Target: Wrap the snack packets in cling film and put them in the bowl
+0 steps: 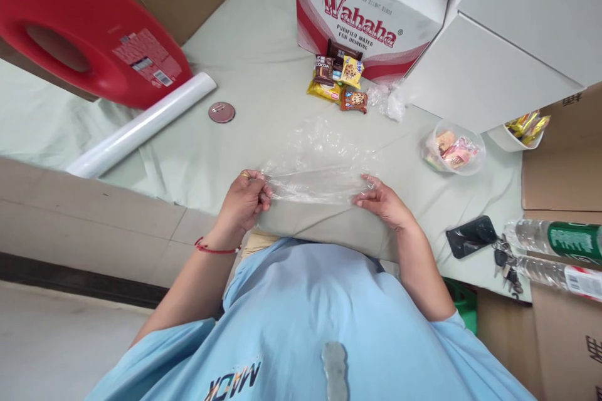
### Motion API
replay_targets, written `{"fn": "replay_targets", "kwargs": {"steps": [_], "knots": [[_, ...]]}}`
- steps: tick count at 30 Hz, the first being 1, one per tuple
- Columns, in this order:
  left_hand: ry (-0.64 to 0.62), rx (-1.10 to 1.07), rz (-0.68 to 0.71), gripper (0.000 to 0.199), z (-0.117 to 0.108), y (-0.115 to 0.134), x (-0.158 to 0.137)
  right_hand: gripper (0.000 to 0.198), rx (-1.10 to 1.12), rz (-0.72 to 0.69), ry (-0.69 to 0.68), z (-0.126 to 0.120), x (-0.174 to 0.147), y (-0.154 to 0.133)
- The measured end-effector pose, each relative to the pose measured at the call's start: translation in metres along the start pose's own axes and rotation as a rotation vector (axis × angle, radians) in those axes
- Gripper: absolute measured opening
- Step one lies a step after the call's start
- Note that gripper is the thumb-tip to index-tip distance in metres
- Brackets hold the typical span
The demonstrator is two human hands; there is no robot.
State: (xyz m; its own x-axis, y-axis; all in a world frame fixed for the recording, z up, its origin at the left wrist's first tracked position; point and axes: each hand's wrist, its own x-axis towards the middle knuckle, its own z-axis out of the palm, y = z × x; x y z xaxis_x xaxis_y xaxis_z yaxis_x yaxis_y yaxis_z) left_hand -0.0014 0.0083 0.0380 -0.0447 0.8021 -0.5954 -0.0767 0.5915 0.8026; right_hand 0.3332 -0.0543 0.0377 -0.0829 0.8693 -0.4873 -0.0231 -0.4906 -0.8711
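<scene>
A thin sheet of clear plastic film [315,178] stretches between my two hands, low over the near side of the cloth. My left hand [248,195] pinches its left end, fingers curled in. At the other end, my right hand [383,200] grips the film between thumb and fingers. The film's near edge is drawn fairly straight, while its far part lies crumpled on the cloth. Beyond it sit several small wrapped snacks [355,101] against a Wahaha water carton [362,19]. Beside the snacks lies a crumpled bit of clear plastic [394,103].
Left: a white roll [141,128], a round pin badge [221,113] and a big red jug [94,31]. Right: a clear tub of wrapped sweets [456,149], a white bowl [510,138], a black phone [471,237], keys [506,263] and two plastic bottles [531,235].
</scene>
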Motion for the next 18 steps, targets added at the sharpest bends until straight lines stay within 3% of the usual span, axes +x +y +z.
{"fn": "replay_targets", "kwargs": {"steps": [8,11,15,18], "knots": [[-0.007,0.059,0.077,0.023,-0.012,-0.002,0.001,0.039,-0.117,-0.004,0.026,-0.021,-0.018,0.008],[-0.048,0.105,0.072,0.022,-0.015,-0.005,-0.001,0.039,-0.123,-0.02,0.015,-0.019,-0.024,0.011],[-0.084,0.119,0.05,0.022,-0.016,-0.008,-0.003,0.062,-0.178,-0.024,-0.135,-0.01,-0.027,0.014],[-0.082,0.113,0.064,0.022,-0.015,-0.009,-0.003,0.029,-0.271,-0.085,-0.099,-0.005,-0.023,0.014]]}}
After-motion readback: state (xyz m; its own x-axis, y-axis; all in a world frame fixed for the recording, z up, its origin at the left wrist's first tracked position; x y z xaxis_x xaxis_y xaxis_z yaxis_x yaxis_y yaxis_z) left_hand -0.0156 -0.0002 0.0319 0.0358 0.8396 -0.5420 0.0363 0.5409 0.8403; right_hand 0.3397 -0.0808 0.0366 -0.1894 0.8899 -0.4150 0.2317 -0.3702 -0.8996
